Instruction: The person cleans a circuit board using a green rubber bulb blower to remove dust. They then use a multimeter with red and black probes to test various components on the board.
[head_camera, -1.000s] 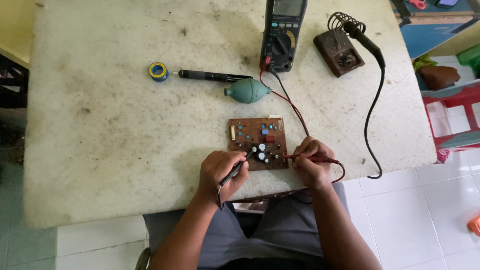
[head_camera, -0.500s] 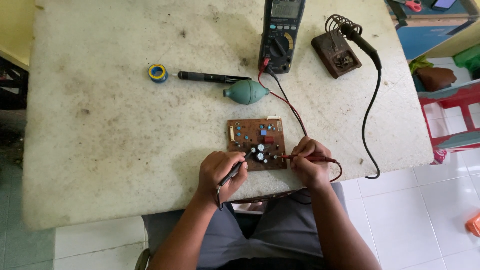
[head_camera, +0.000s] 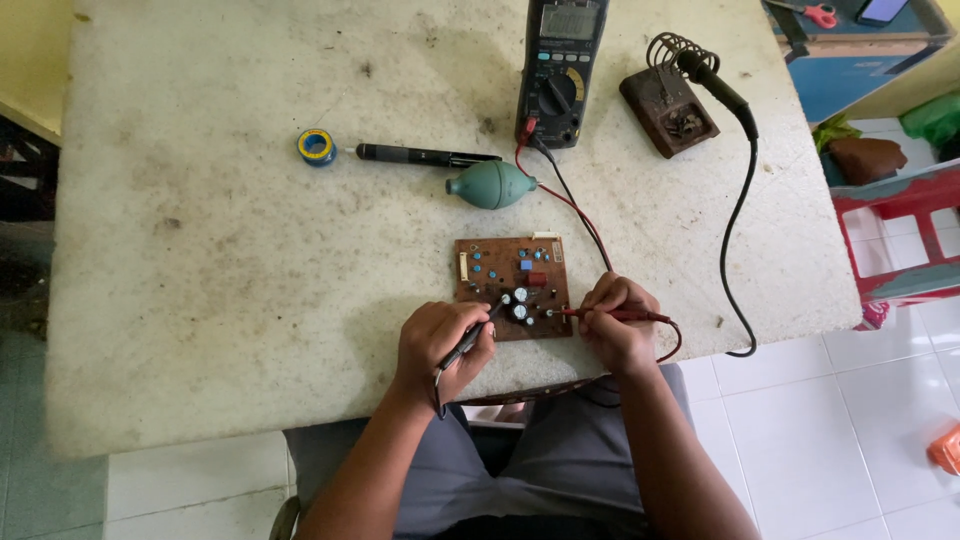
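Observation:
A brown circuit board (head_camera: 500, 262) with blue, red and silver parts lies near the front edge of the worn white table (head_camera: 230, 260). My left hand (head_camera: 440, 345) grips a black probe (head_camera: 468, 343) whose tip touches the board's lower middle. My right hand (head_camera: 618, 322) grips a red probe (head_camera: 625, 317) with its tip on the board's lower right. Red and black leads (head_camera: 575, 200) run back to a dark multimeter (head_camera: 560, 70) at the table's far side.
A green rubber blower bulb (head_camera: 492, 184), a black pen-shaped tool (head_camera: 425, 155) and a blue-and-yellow solder spool (head_camera: 316, 145) lie behind the board. A soldering iron (head_camera: 722, 88) rests in a spring stand (head_camera: 670, 100); its cord hangs over the right edge. Red furniture stands at right.
Both hands and probes stay on the board. The view has shifted very slightly; nothing on the table has moved.

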